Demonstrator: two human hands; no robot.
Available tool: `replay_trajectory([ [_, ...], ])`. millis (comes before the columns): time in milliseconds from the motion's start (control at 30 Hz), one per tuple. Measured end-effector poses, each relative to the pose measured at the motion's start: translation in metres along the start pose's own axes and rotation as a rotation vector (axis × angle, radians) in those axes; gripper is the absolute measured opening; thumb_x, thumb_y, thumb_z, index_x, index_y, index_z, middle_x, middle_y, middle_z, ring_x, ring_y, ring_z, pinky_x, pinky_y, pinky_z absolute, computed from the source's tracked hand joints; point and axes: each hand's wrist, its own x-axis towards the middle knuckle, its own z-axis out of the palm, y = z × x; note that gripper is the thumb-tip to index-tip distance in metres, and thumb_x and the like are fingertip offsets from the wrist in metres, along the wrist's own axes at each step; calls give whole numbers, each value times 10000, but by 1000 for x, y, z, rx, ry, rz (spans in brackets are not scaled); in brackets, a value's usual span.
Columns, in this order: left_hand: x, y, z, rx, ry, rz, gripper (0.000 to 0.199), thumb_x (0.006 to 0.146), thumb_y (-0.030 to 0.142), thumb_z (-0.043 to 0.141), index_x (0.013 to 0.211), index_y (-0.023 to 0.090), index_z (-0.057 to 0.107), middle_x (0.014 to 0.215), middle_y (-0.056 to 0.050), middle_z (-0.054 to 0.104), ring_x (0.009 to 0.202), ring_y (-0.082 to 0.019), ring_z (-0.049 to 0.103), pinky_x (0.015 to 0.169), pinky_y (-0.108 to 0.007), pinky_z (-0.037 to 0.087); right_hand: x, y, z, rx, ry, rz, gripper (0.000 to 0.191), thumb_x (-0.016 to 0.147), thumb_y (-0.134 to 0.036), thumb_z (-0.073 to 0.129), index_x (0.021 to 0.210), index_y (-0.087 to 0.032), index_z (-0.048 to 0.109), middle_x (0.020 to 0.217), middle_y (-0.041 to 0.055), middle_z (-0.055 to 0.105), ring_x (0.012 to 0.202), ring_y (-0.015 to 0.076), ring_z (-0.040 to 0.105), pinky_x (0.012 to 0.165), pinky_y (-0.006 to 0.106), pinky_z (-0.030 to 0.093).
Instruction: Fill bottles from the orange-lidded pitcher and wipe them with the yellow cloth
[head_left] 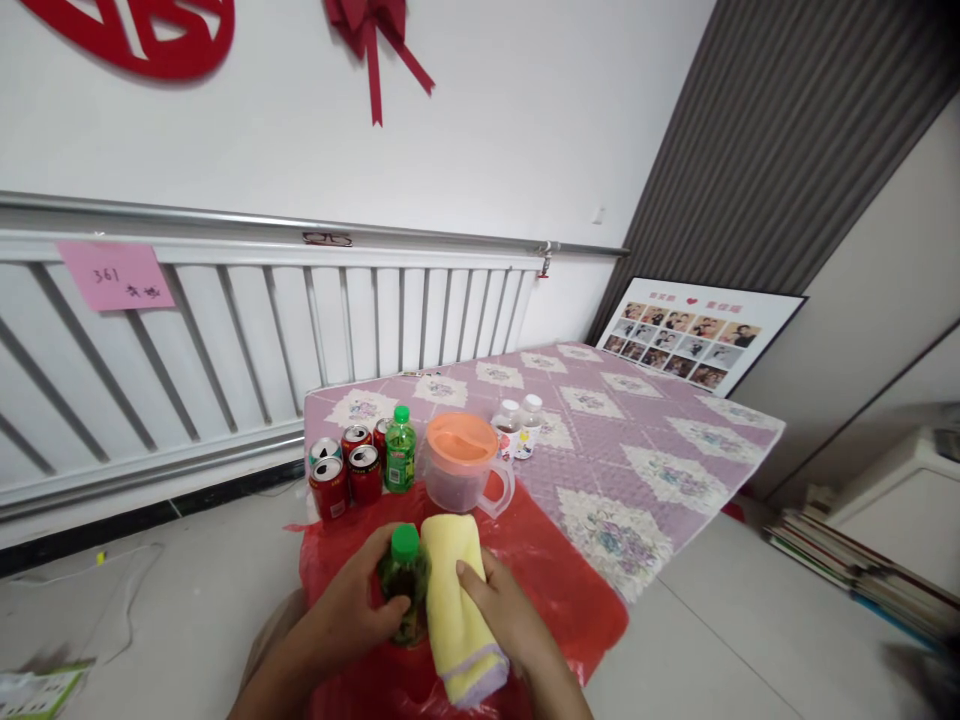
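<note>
My left hand [375, 600] is wrapped around a green-capped plastic bottle [406, 575], held upright over a red plastic sheet [570, 610]. Folded in my right hand [506, 610] is a yellow cloth [454, 590] with a pale purple edge, close against the bottle's right side. Beyond my hands stands a clear plastic jug [454, 487] with an orange lid. Left of it is another green-capped bottle [400, 455], beside several opened drink cans [330, 488]. Two small white-capped bottles [517, 430] stand behind the jug, to its right.
A purple patterned cloth [600, 400] covers the low table under these things. Behind it runs a white radiator [247, 340] with a pink note [116, 277]. A framed photo board [690, 330] leans at the back right; stacked books [817, 550] lie at right.
</note>
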Motion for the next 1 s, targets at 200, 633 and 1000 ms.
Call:
replay_trajectory([
  [200, 1, 1, 0, -39, -65, -27, 733, 660, 65, 520, 1371, 169, 375, 1446, -116, 464, 1365, -284, 387, 1161, -460, 272, -4, 17, 2, -263, 51, -48, 405, 842, -338, 506, 1155, -112, 628, 1140, 175, 697, 1024, 286, 656, 902, 377, 462],
  [633, -2, 9, 2, -86, 8, -31, 708, 667, 68, 541, 1338, 201, 359, 1334, -102, 531, 1196, -260, 548, 1055, -422, 426, -22, -36, 5, 301, 6, -62, 495, 854, -527, 582, 1232, -207, 560, 1116, 94, 713, 941, 273, 682, 712, 341, 530],
  [1000, -1, -25, -5, -187, -27, 30, 662, 701, 101, 561, 1338, 182, 404, 1345, -105, 553, 1270, -256, 509, 1104, -415, 377, -15, 18, 9, -165, 101, -66, 390, 878, -418, 513, 1113, -136, 645, 1084, 142, 723, 982, 287, 672, 857, 383, 490],
])
